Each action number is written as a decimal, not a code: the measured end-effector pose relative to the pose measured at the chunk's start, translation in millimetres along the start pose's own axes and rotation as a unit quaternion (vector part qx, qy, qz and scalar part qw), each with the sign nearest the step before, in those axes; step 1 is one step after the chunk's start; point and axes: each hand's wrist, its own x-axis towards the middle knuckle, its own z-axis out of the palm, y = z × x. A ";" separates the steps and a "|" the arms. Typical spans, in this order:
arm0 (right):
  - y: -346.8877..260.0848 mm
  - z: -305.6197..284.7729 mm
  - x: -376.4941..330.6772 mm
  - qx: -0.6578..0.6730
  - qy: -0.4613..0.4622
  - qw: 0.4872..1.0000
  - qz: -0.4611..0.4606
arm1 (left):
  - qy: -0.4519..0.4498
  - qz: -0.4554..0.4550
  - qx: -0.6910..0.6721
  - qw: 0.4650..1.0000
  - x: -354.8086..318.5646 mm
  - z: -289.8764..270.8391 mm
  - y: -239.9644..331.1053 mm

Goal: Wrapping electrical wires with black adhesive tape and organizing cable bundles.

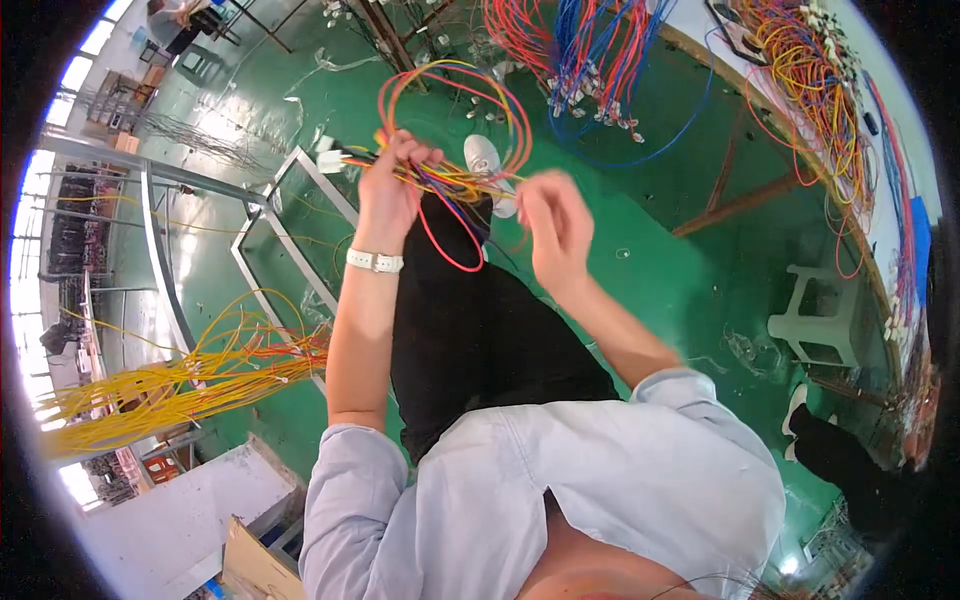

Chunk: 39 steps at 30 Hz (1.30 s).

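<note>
A coiled bundle of thin wires (455, 184), red, yellow, orange and dark blue, is held up in front of me. My left hand (390, 185) is closed round one side of it, and a white plug connector (330, 158) sticks out to the left of those fingers. Red and orange loops arch above the hands, while one red loop hangs below. At the bundle's right end is my right hand (558, 225), slightly blurred, its thumb and fingertips pinched on the wires. What lies inside each grip is partly hidden.
Yellow wires (190, 385) lie in a long bunch at left beside a metal frame (160, 175). Red and blue wires (600, 50) hang at the far side. More wires (815, 80) cover the right-hand table. A plastic stool (820, 315) and another person's leg (840, 460) are at right.
</note>
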 end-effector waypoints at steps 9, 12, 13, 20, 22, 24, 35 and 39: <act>29.8 26.6 -13.7 -0.267 -0.072 0.957 -0.086 | -0.022 0.000 -0.054 0.998 -5.7 -16.1 26.3; 23.7 33.0 -4.8 -0.271 -0.087 0.950 -0.129 | -0.024 -0.008 -0.077 0.997 -11.6 -13.0 28.0; 23.6 34.1 -3.5 -0.263 -0.086 0.950 -0.144 | -0.018 -0.011 -0.092 0.996 -13.5 -11.1 29.1; 25.6 35.1 -4.8 -0.244 -0.072 0.959 -0.124 | -0.008 -0.036 -0.146 0.989 -29.2 -0.1 33.2; 22.9 35.8 -4.6 -0.237 -0.073 0.961 -0.122 | -0.010 -0.037 -0.145 0.989 -27.9 -4.7 34.7; 24.9 34.7 -1.1 -0.252 -0.111 0.955 -0.111 | -0.013 -0.038 -0.144 0.989 -24.2 -9.5 36.5; 29.4 21.1 -6.3 -0.076 -0.289 0.952 0.066 | 0.082 0.032 -0.159 0.983 -3.8 -47.0 43.2; 30.9 24.4 -1.1 0.015 -0.306 0.934 0.186 | 0.093 0.016 -0.142 0.985 -5.2 -38.0 39.2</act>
